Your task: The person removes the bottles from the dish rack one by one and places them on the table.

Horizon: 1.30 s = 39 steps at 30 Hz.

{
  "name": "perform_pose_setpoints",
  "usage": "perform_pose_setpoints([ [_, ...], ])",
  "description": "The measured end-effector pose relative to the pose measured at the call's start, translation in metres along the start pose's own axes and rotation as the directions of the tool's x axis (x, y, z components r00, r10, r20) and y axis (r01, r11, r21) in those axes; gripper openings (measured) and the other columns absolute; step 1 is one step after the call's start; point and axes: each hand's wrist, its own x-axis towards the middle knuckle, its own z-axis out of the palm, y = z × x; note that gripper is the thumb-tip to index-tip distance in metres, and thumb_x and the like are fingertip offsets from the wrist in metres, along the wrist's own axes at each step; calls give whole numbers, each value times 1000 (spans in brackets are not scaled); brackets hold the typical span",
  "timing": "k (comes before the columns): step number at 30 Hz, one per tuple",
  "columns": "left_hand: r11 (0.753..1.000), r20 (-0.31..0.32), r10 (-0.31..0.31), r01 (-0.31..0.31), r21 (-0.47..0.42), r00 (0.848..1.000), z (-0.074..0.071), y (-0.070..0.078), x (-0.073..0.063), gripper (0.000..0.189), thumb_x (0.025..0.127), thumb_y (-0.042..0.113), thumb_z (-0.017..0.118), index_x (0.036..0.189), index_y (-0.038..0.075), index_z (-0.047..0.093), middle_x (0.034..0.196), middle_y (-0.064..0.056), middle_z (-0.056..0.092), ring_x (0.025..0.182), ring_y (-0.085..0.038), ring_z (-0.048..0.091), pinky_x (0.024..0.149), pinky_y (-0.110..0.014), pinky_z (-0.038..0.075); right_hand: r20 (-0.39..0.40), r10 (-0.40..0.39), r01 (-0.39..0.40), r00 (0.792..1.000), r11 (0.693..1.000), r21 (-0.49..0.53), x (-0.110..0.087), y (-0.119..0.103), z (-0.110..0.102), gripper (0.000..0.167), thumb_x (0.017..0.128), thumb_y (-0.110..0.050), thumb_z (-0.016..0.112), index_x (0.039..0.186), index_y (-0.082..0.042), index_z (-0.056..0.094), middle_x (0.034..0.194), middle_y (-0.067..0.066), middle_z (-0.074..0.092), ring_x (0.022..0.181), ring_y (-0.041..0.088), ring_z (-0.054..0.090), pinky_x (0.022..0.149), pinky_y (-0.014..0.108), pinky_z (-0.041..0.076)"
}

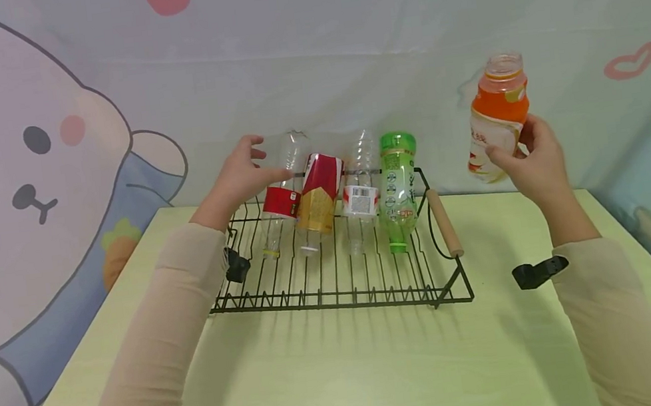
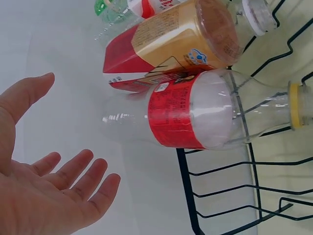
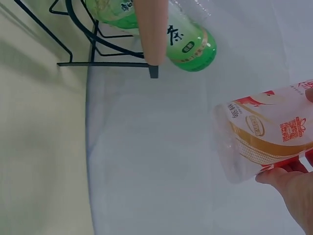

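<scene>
My right hand (image 1: 531,159) grips an orange-labelled clear plastic bottle (image 1: 497,118) in the air, its uncapped mouth up and slightly tilted. The right wrist view shows its white, red and gold label (image 3: 274,127). My left hand (image 1: 244,175) is apart from the bottles, thumb and fingers spread, just left of a clear bottle with a red label (image 1: 281,201). In the left wrist view the palm (image 2: 44,200) holds nothing. Beside that bottle in the rack lie a red-and-gold-labelled bottle (image 1: 320,197), a clear bottle with a white-and-red label (image 1: 360,200) and a green bottle (image 1: 399,188), necks toward me.
The black wire rack (image 1: 336,299) stands on the pale green table (image 1: 345,375), with a wooden handle (image 1: 444,223) at its right side. A printed cloth backdrop (image 1: 308,51) hangs right behind the table.
</scene>
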Motion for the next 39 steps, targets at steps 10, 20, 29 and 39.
perform_pose_setpoints([
  [10, 999, 2, -54, 54, -9, 999, 8, -15, 11, 83, 87, 29, 69, 151, 9, 20, 147, -19, 35, 130, -36, 39, 100, -52, 44, -1, 94, -94, 996, 996, 5, 3, 24, 13, 71, 93, -35, 59, 149, -7, 25, 139, 10, 40, 125, 23, 39, 110, 43, 35],
  [20, 997, 23, -78, 78, 0, 997, 14, -27, 14, 83, 89, 30, 66, 152, 9, 17, 148, -22, 33, 130, -39, 39, 103, -54, 40, 7, 123, -123, 992, 992, -8, 5, 45, 26, 73, 93, -37, 59, 148, -3, 26, 139, 16, 41, 123, 26, 41, 108, 45, 38],
  [29, 994, 59, -108, 110, -22, 992, 16, -38, 16, 86, 88, 31, 67, 152, 8, 14, 150, -23, 31, 132, -39, 37, 106, -55, 37, 31, 158, -158, 987, 987, -21, 3, 61, 35, 74, 93, -37, 57, 148, 0, 24, 140, 22, 40, 128, 35, 40, 106, 51, 36],
  [39, 990, 85, -139, 140, -4, 987, 20, -45, 21, 86, 90, 31, 66, 152, 8, 11, 150, -24, 31, 134, -40, 35, 108, -54, 34, 70, 183, -181, 981, 983, -28, 5, 81, 47, 76, 93, -36, 59, 147, 4, 23, 141, 25, 39, 130, 39, 39, 107, 53, 35],
])
